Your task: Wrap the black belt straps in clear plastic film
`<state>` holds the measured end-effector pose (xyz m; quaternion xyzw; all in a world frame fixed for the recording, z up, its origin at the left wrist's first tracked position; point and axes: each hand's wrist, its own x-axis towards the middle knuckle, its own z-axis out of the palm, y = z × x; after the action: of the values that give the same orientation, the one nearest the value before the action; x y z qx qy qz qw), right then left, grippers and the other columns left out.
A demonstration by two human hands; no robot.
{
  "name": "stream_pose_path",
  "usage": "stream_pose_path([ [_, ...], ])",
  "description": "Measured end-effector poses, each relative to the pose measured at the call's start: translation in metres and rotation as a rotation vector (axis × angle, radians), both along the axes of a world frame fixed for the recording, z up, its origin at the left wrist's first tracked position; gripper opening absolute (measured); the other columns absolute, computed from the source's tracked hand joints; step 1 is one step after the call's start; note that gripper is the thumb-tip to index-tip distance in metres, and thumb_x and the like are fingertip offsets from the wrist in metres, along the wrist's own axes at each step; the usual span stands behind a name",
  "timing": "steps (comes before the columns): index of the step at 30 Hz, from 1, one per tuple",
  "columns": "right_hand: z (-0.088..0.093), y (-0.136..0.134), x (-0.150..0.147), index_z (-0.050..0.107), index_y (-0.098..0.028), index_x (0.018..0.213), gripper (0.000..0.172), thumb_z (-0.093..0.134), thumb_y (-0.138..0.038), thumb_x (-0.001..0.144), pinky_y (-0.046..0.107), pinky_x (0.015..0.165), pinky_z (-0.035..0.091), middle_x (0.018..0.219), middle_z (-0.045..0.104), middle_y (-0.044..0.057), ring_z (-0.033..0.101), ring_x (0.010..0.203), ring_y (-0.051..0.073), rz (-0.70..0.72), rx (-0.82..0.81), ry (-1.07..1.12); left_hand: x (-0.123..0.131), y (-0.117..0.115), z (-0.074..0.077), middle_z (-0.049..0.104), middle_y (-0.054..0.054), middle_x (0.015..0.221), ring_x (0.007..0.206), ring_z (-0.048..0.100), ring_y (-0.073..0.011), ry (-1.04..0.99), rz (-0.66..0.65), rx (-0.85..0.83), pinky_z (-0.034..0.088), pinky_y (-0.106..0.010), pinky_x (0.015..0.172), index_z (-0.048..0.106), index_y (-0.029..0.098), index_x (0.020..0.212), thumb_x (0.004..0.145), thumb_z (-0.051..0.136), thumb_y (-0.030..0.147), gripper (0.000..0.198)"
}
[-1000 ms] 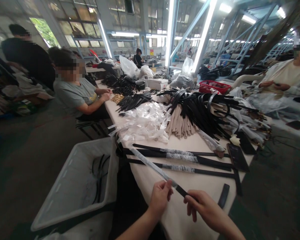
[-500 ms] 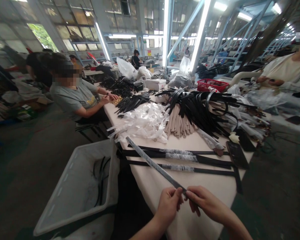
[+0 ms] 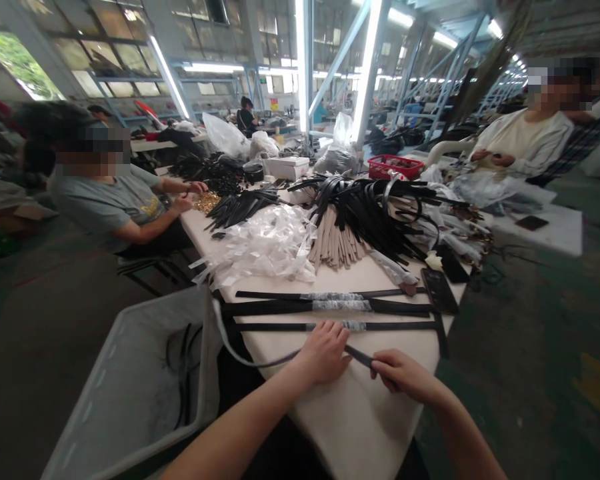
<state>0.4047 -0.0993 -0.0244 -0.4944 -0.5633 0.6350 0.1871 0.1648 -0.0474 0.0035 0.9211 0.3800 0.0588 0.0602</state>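
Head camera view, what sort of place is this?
Probably a belt or strap workshop: a table heaped with black straps, a pile of clear plastic sleeves, left hand and right hand gripping one sleeved strap.

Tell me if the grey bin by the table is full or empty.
Nearly empty: the grey bin holds only a few black straps.

Black strap [image 3: 359, 357] — level over table [image 3: 365, 420] edge, sleeved tail curving left
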Motion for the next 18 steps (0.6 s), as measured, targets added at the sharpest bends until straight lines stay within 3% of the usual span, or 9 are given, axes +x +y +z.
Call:
stream_pose_path([
  [2,-0.001,0.001,0.007,0.066,-0.013,0.083,0.045,0.056,-0.057,0.09,0.021,0.046,0.026,0.049,0.049,-0.005,0.039,0.044,0.009,-0.022,-0.001,0.05,0.002,0.0,0.0,0.059,-0.013,0.115,0.11,0.051,-0.0311,-0.017,-0.015,0.035,0.039,-0.045,0.098,0.056,0.017,0.112,0.085,0.063,0.042,0.038],
  [5,-0.005,-0.001,0.022,0.067,-0.012,0.086,0.044,0.059,-0.056,0.088,0.02,0.045,0.025,0.047,0.046,-0.006,0.036,0.043,0.008,-0.074,-0.028,0.126,0.0,-0.001,-0.001,0.062,-0.013,0.108,0.103,0.054,-0.0295,0.036,-0.027,0.035,0.041,-0.043,0.094,0.057,0.018,0.101,0.088,0.056,0.031,0.019],
  [8,-0.012,-0.005,0.03,0.067,-0.013,0.082,0.044,0.062,-0.056,0.087,0.019,0.045,0.027,0.046,0.043,-0.007,0.034,0.042,0.007,-0.115,-0.065,0.171,-0.001,-0.004,-0.007,0.065,-0.013,0.099,0.093,0.06,-0.0286,0.09,-0.021,-0.008,0.046,-0.042,0.086,0.057,0.018,0.097,0.088,0.052,0.025,0.013],
  [12,-0.025,-0.005,0.029,0.066,-0.013,0.078,0.044,0.064,-0.057,0.085,0.019,0.043,0.027,0.044,0.039,-0.008,0.033,0.039,0.007,-0.114,-0.092,0.189,0.0,-0.009,-0.01,0.068,-0.01,0.085,0.075,0.065,-0.0278,0.151,-0.032,-0.124,0.05,-0.039,0.069,0.056,0.018,0.093,0.084,0.055,0.034,0.018],
  [18,-0.034,-0.003,0.035,0.065,-0.013,0.079,0.046,0.065,-0.059,0.082,0.019,0.042,0.027,0.046,0.037,-0.009,0.032,0.039,0.006,-0.096,-0.14,0.192,0.0,-0.017,0.0,0.069,-0.012,0.084,0.069,0.067,-0.03,0.216,-0.099,-0.133,0.052,-0.04,0.064,0.056,0.017,0.097,0.074,0.061,0.037,0.031],
])
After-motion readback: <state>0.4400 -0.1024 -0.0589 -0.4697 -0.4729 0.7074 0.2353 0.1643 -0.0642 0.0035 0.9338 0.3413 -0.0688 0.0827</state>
